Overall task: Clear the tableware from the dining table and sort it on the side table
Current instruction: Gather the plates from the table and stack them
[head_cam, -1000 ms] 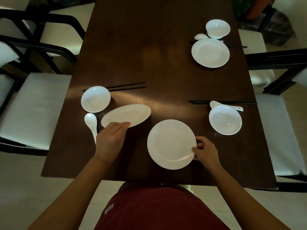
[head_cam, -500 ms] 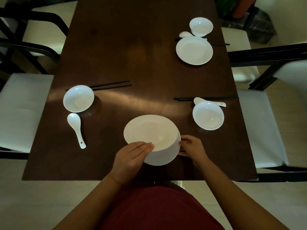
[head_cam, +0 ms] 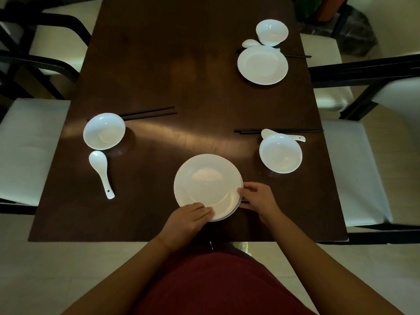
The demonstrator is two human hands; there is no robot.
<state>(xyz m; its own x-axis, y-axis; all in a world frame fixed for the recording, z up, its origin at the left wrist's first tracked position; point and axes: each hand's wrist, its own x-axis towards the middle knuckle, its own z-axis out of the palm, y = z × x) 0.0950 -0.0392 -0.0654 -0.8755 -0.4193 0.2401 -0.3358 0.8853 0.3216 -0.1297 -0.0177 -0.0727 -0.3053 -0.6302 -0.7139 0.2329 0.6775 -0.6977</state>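
Note:
Two white plates lie stacked [head_cam: 208,185] near the front edge of the dark dining table [head_cam: 193,76]. My left hand [head_cam: 189,220] rests on the stack's near rim, fingers over the top plate. My right hand [head_cam: 258,200] grips the stack's right edge. At the left are a white bowl [head_cam: 104,131], a white spoon [head_cam: 101,171] and black chopsticks [head_cam: 150,112]. On the right a second bowl [head_cam: 280,153] sits with a spoon [head_cam: 272,133] and chopsticks [head_cam: 278,131] behind it. Far right are a plate [head_cam: 262,65], a bowl [head_cam: 272,32] and a spoon [head_cam: 250,43].
Cushioned chairs with black frames line both sides: one at the left [head_cam: 25,146], one at the right [head_cam: 356,178], more further back. The table's front edge runs just below my hands. Pale floor tiles lie beyond it.
My left hand carried the left plate over and set it onto the plate by my right hand. The two now lie flat as one stack, with both hands on its rim.

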